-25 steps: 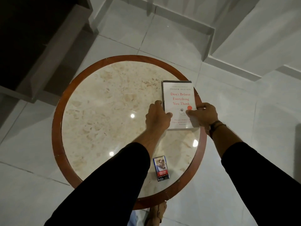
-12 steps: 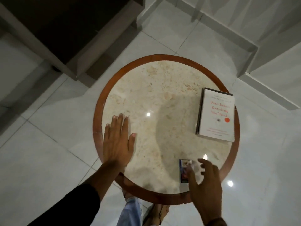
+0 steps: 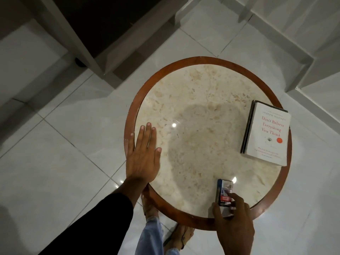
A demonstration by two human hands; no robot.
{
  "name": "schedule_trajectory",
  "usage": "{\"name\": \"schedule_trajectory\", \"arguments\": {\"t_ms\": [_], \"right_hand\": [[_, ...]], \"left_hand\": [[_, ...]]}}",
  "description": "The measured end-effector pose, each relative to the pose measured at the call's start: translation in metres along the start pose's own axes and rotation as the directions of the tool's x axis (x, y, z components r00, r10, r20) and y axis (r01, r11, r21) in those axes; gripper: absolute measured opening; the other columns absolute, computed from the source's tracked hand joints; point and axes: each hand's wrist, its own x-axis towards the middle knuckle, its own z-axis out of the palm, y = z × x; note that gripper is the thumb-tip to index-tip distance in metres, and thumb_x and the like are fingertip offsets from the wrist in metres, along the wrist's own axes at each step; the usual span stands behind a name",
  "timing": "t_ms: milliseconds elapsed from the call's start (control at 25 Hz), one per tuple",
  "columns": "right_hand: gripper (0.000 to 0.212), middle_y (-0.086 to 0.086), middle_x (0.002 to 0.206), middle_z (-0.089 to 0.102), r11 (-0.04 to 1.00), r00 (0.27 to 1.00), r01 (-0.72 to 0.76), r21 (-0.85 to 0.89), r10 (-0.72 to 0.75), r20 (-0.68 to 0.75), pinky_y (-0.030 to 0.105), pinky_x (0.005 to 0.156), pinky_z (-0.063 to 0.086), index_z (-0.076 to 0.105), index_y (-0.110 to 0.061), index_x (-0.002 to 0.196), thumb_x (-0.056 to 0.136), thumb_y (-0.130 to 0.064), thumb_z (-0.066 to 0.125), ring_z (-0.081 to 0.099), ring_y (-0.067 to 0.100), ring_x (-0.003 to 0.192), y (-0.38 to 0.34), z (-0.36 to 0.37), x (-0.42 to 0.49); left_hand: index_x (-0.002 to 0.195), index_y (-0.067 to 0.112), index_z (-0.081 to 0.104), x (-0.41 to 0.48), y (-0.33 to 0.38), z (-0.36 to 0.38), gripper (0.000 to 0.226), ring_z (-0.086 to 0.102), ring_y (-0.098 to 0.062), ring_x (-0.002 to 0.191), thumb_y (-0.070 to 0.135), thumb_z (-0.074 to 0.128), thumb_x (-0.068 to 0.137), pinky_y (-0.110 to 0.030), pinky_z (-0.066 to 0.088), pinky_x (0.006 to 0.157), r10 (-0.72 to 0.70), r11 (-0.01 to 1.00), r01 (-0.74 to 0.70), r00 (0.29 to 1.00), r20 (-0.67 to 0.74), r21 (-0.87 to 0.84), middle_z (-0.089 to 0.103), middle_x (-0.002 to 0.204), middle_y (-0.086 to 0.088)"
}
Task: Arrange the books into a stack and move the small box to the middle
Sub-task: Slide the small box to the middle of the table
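A stack of books (image 3: 266,133) lies at the right edge of the round marble table (image 3: 202,100), with a white book with red title on top and a darker one under it. The small box (image 3: 224,192) sits near the table's front edge, blue and white with a red band. My right hand (image 3: 232,223) has its thumb and fingers closed around the box's near end. My left hand (image 3: 143,155) lies flat, fingers apart, on the table's left rim and holds nothing.
The table has a brown wooden rim (image 3: 128,115) and stands on a white tiled floor (image 3: 55,162). A dark cabinet base (image 3: 103,34) is at the back left. White steps (image 3: 303,52) rise at the back right. My feet (image 3: 176,236) are under the front edge.
Both hands left the book stack. My left hand moved to the table's left rim and lay flat. My right hand came down to the small box and closed on it.
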Motion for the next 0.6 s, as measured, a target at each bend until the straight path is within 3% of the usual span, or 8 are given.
{"name": "schedule_trajectory", "arguments": {"t_ms": [120,200,400,600], "right_hand": [[0.066,0.004,0.115,0.069,0.999,0.999,0.034,0.028,-0.034,-0.014,0.042,0.080,0.060,0.059,-0.029,0.129,0.073,-0.035,0.093,0.068,0.027,0.096,-0.022,0.003,0.007],[0.061,-0.001,0.112,0.065,0.989,0.991,0.133,0.061,-0.133,-0.011,0.039,0.077,0.060,0.061,-0.027,0.130,0.077,-0.036,0.089,0.066,0.023,0.095,-0.053,0.009,0.017],[0.050,-0.007,0.104,0.060,0.938,0.943,0.332,0.103,-0.328,-0.053,0.020,0.069,0.042,0.061,-0.030,0.128,0.084,-0.048,0.077,0.057,0.012,0.089,-0.171,0.043,0.072],[0.054,0.000,0.112,0.065,0.928,0.929,0.369,0.050,-0.368,-0.041,0.032,0.073,0.055,0.059,-0.031,0.131,0.082,-0.051,0.071,0.061,0.022,0.096,-0.244,0.073,0.106]], "left_hand": [[0.171,0.014,0.011,0.000,-0.001,-0.001,0.069,0.006,-0.027,0.168,0.046,0.015,0.110,-0.056,0.014,0.134,-0.006,1.000,0.006,1.000,0.002,-0.016,0.008,0.182,-0.008],[0.171,0.014,0.012,0.000,-0.001,-0.002,0.069,0.007,-0.027,0.168,0.046,0.015,0.110,-0.056,0.014,0.134,-0.004,1.000,0.004,1.000,0.001,-0.027,0.009,0.182,-0.007],[0.171,0.015,0.016,0.001,-0.001,0.000,0.070,0.010,-0.028,0.168,0.049,0.022,0.110,-0.056,0.012,0.134,-0.008,1.000,0.008,1.000,-0.009,-0.023,0.014,0.181,-0.007],[0.171,0.016,0.016,0.001,-0.003,0.006,0.070,0.011,-0.029,0.168,0.047,0.026,0.109,-0.052,0.005,0.136,0.008,1.000,-0.008,1.000,-0.029,0.000,0.014,0.181,-0.007]]}}
